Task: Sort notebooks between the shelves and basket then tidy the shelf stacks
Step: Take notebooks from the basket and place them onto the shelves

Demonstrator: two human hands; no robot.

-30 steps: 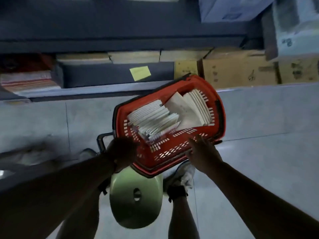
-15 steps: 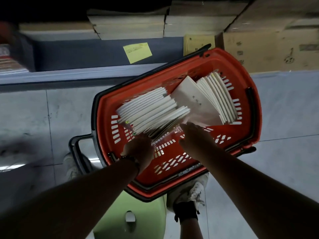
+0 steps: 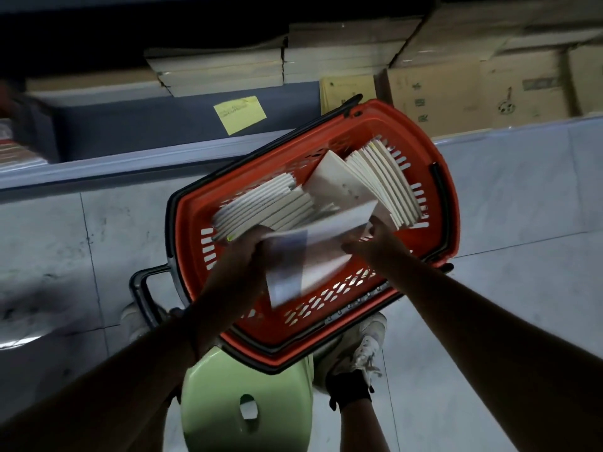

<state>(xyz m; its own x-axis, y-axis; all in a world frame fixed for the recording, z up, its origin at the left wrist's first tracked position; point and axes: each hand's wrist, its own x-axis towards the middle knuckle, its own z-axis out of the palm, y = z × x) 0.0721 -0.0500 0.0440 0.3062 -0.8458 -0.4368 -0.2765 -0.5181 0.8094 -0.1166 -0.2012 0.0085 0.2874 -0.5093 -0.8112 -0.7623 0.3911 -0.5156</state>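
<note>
A red plastic basket (image 3: 452,203) sits on the floor in front of me, holding two rows of white notebooks (image 3: 261,205) standing on edge. Above its near side, a blurred white notebook (image 3: 306,259) hangs lifted out. My left hand (image 3: 243,247) grips its left edge and my right hand (image 3: 370,241) grips its upper right edge. The low shelf (image 3: 98,169) runs behind the basket, with flat stacks of pale notebooks (image 3: 222,70) on it.
A yellow note (image 3: 239,113) is stuck on the shelf front. Cardboard boxes (image 3: 456,89) stand at the back right. A green stool (image 3: 248,399) is under me, and a white shoe (image 3: 362,347) rests beside the basket. Grey floor tiles stretch left and right.
Both hands reached into the basket from its near rim, took hold of a notebook and lifted it clear. My view came down closer to the basket.
</note>
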